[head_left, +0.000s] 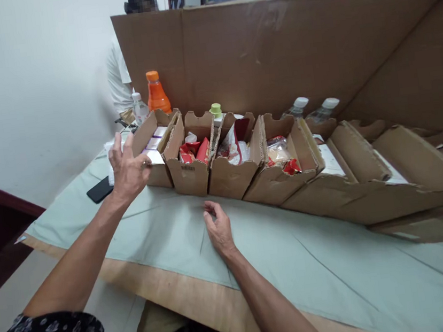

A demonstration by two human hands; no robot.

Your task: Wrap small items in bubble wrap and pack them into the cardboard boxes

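Note:
My left hand (pixel 127 167) is raised with fingers spread, open, its fingertips against the side of the leftmost cardboard box (pixel 155 158), which holds white and purple packets. My right hand (pixel 219 228) rests on the pale green cloth (pixel 165 232) in front of the boxes, fingers loosely curled, holding nothing. Beside the first box stand a box with red snack packets (pixel 191 161), a box with a white and red pouch (pixel 233 162) and a box with clear and red packets (pixel 282 166).
A tall cardboard wall (pixel 292 49) stands behind the row. An orange bottle (pixel 156 93), clear water bottles (pixel 139 108) and a green-capped bottle (pixel 216 110) stand at the back. A black phone (pixel 100 190) lies on the cloth at left. A person in white (pixel 119 79) sits behind.

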